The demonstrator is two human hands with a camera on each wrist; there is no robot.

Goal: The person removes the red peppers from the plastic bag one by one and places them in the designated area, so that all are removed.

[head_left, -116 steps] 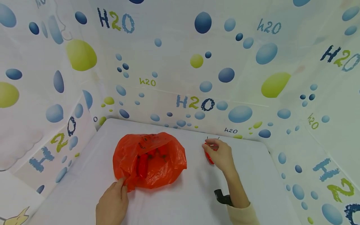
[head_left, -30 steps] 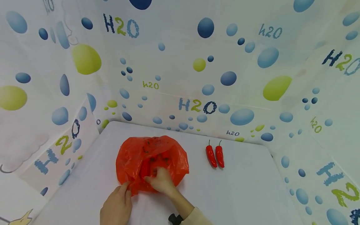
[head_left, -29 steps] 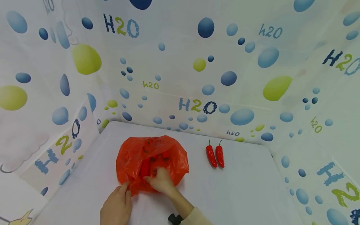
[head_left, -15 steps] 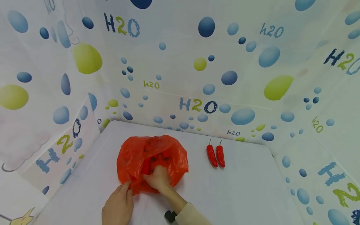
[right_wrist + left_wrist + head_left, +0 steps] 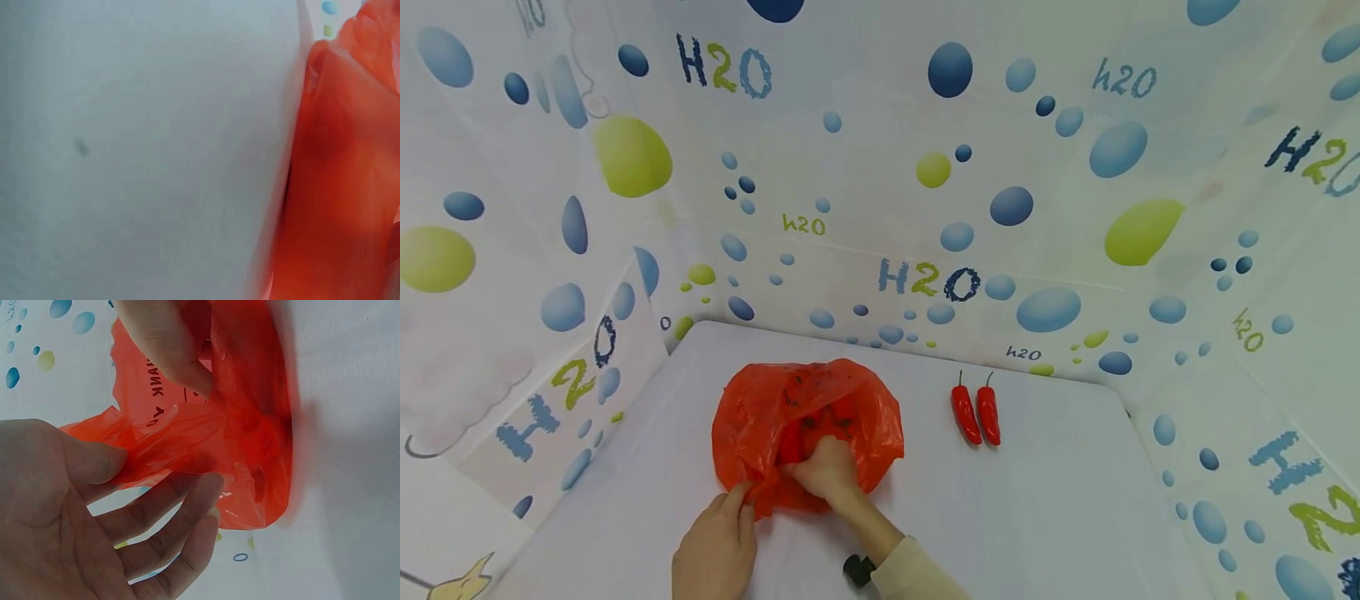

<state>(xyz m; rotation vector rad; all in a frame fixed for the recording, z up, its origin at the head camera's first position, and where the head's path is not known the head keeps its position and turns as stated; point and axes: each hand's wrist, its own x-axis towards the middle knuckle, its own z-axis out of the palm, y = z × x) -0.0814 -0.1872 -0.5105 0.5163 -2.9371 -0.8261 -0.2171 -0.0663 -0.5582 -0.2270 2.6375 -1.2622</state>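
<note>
A crinkled red plastic bag [image 5: 737, 417] lies on the white table with its mouth towards me. My left hand [image 5: 715, 546] pinches the bag's near left edge; the left wrist view shows the thumb [image 5: 94, 462] and forefinger on the film, other fingers spread below. My right hand [image 5: 827, 475] reaches into the mouth, its fingertips hidden among the contents. Beside it inside, a red chili pepper [image 5: 791, 442] shows, with more red shapes and dark stems behind. Two red chili peppers, a left one [image 5: 966, 415] and a right one [image 5: 988, 415], lie side by side, stems away from me.
The white table [image 5: 1037, 500] is enclosed by a pale sheet [image 5: 865, 167] printed with coloured dots and lettering, at the back and both sides. A black wrist strap piece [image 5: 857, 571] sits on my right forearm. Mostly table surface and red film fill the right wrist view.
Earlier my right hand was at the chili peppers on the right; it has left them on the table and moved left into the bag, then slightly deeper. My left hand keeps its hold.
</note>
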